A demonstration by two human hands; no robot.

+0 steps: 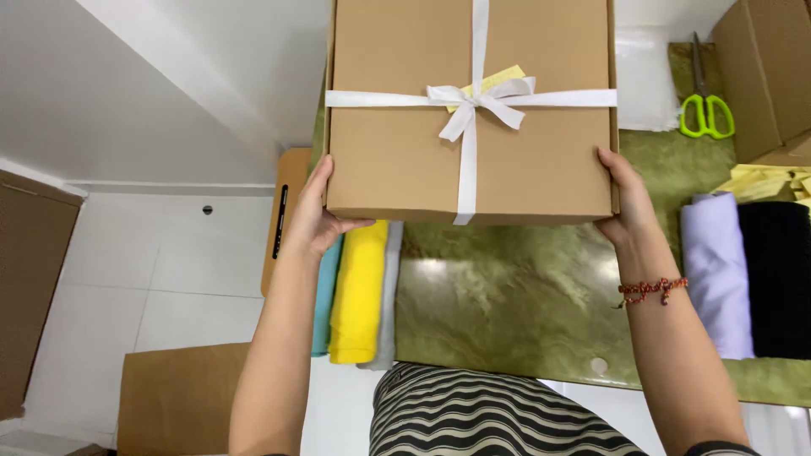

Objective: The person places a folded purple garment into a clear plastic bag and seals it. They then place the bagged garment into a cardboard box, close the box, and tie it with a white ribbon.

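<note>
We see a glossy green marbled tabletop [524, 295] under the work. At its left edge lie three folded cloths side by side: a teal one [324, 295], a bright yellow one [358, 291] and a pale grey one [389, 295]. On the right lie a folded lilac cloth [718, 270] touching a folded black knitted cloth [779, 279]. Far right we find lime-green-handled scissors [706, 105] beside an open brown cardboard carton [764, 67], with pale yellow paper strips [764, 181] near it. A flat brown cardboard sheet [177, 397] lies on the white tiled floor [169, 270] at near left.

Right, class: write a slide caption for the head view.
Both hands, left hand and right hand, hold a ribboned cardboard box above a green table.
</note>
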